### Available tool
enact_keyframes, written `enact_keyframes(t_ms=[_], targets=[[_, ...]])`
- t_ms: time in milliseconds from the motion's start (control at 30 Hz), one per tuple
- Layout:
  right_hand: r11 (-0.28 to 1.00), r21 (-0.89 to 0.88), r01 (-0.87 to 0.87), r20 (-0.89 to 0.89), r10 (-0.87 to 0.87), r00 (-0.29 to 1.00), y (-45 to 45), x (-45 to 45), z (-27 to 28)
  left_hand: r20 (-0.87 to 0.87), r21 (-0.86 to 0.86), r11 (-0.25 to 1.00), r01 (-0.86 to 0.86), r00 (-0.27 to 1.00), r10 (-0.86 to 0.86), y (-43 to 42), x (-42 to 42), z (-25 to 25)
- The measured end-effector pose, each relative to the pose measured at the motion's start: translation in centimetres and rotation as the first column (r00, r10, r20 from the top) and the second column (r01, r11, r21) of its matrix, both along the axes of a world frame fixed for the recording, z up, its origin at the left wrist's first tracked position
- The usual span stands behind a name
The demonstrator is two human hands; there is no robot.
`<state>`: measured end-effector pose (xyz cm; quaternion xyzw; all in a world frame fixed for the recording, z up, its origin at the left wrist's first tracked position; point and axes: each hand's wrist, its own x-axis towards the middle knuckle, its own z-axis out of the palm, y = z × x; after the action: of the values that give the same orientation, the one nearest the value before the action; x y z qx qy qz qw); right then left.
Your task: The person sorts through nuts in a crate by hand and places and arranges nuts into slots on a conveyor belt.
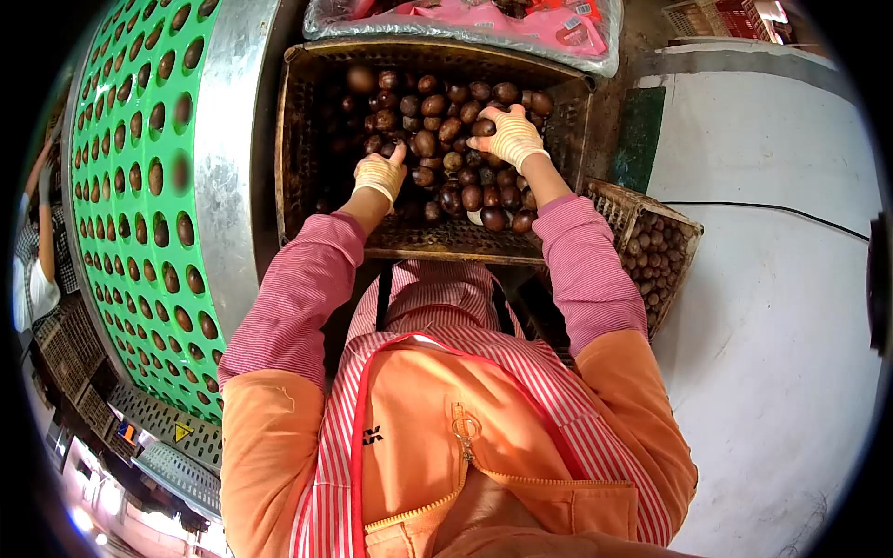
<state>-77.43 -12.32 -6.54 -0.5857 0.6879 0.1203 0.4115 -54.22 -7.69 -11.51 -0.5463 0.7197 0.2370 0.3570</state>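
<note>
Brown fruit (pixel 484 127) inside right grip (pixel 502 137); others (pixel 425 142) (crated) beside left grip (pixel 381 173)

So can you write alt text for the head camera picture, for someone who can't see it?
A person's left hand and right hand, in pale wraps, reach into a dark crate of round brown nut-like things. A green panel with more in its holes curves along the left.
</note>
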Motion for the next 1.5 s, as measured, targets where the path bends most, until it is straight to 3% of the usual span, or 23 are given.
enact_keyframes(t_ms=[100, 267, 367, 433, 500, 567, 633, 667, 700, 833, 867, 933, 1033, 1067, 1100, 1133, 1233, 1300, 1367, 1467, 1500], targets=[[0.997, -0.050, 0.061, 0.067, -0.057, 0.996, 1.0, 1.0, -1.5, -0.007, 0.001, 0.922, 0.388, 0.922, -0.388, -0.1, 1.8, 1.3], [0.997, -0.069, -0.040, -0.003, 0.040, 0.999, 1.7, 3.0, -0.6, 0.088, 0.164, 0.914, 0.371, 0.917, -0.388, -1.0, 1.7, 1.3], [0.985, -0.160, -0.067, -0.007, 0.066, 0.998, 2.8, 3.4, -1.6, 0.212, 0.168, 0.937, 0.305, 0.917, -0.337, -0.8, -0.6, 2.6], [0.988, -0.149, -0.032, 0.007, 0.034, 0.999, 3.1, 3.6, -1.8, 0.167, 0.143, 0.920, 0.365, 0.907, -0.386, -0.5, -0.3, 2.1], [0.946, -0.259, -0.193, -0.101, 0.172, 0.980, 4.2, 3.6, -1.2, 0.147, 0.149, 0.940, 0.306, 0.934, -0.327, -0.6, -0.3, 1.1], [0.951, -0.215, -0.224, -0.070, 0.213, 0.974, 4.5, 3.7, -0.4, 0.177, 0.141, 0.966, 0.217, 0.954, -0.241, -1.2, -1.1, 1.5], [0.969, -0.132, -0.211, -0.016, 0.211, 0.977, 4.8, 3.4, -0.1, 0.221, 0.226, 0.886, 0.404, 0.865, -0.451, -2.1, -2.1, 1.9], [0.976, -0.113, -0.186, 0.019, 0.189, 0.982, 5.0, 3.1, 0.0, 0.244, 0.238, 0.877, 0.418, 0.848, -0.471, -2.4, -1.7, -0.1], [0.982, -0.071, -0.177, 0.054, 0.181, 0.982, 5.2, 3.1, 0.6, 0.287, 0.142, 0.857, 0.496, 0.808, -0.515, -1.4, -1.0, -1.6], [0.894, -0.090, -0.438, 0.178, 0.447, 0.876, 8.0, 4.2, -0.1, 0.258, 0.029, 0.797, 0.604, 0.766, -0.589, -0.7, 1.0, -2.1], [0.887, -0.089, -0.454, 0.217, 0.462, 0.860, 8.4, 4.4, -0.4, 0.252, -0.054, 0.863, 0.503, 0.843, -0.475, -0.5, 1.5, -5.5], [0.866, -0.074, -0.494, 0.248, 0.496, 0.832, 8.9, 5.0, -0.8, 0.137, -0.080, 0.987, 0.136, 0.983, -0.124, -1.1, 0.8, -3.3], [0.823, -0.079, -0.563, 0.272, 0.561, 0.782, 8.0, 5.4, -0.7, 0.346, 0.044, 0.927, 0.372, 0.865, -0.364, -1.0, 0.3, 1.1], [0.815, -0.131, -0.564, 0.268, 0.577, 0.772, 8.1, 5.4, -1.5, 0.374, -0.035, 0.944, 0.328, 0.880, -0.292, -0.5, 1.4, -1.1], [0.814, -0.078, -0.576, 0.234, 0.576, 0.783, 7.7, 6.2, -0.6, 0.394, -0.121, 0.951, 0.285, 0.893, -0.217, -0.3, 2.6, -3.4], [0.819, -0.109, -0.564, 0.228, 0.573, 0.787, 7.5, 6.6, -0.8, 0.314, -0.035, 0.957, 0.287, 0.913, -0.262, -0.8, 2.9, -2.9], [0.816, -0.124, -0.565, 0.219, 0.578, 0.786, 7.2, 7.9, -1.2, 0.315, -0.161, 0.931, 0.327, 0.911, -0.266, 0.4, 2.8, -0.5], [0.867, -0.108, -0.487, 0.337, 0.492, 0.802, 6.6, 7.9, -2.8, 0.324, -0.114, 0.948, 0.296, 0.913, -0.245, 0.8, 1.6, 1.8], [0.895, -0.176, -0.409, 0.332, 0.445, 0.831, 7.3, 8.0, -4.4, 0.319, -0.054, 0.951, 0.306, 0.907, -0.274, 1.1, 1.5, 3.0], [0.907, -0.200, -0.371, 0.355, 0.420, 0.835, 8.2, 8.7, -5.3, 0.309, -0.061, 0.995, 0.082, 0.949, -0.059, 1.3, 2.2, 1.0], [0.907, -0.208, -0.367, 0.368, 0.420, 0.830, 8.3, 9.1, -5.3, 0.326, -0.074, 0.990, 0.123, 0.941, -0.093, 1.5, 2.6, 0.4]])
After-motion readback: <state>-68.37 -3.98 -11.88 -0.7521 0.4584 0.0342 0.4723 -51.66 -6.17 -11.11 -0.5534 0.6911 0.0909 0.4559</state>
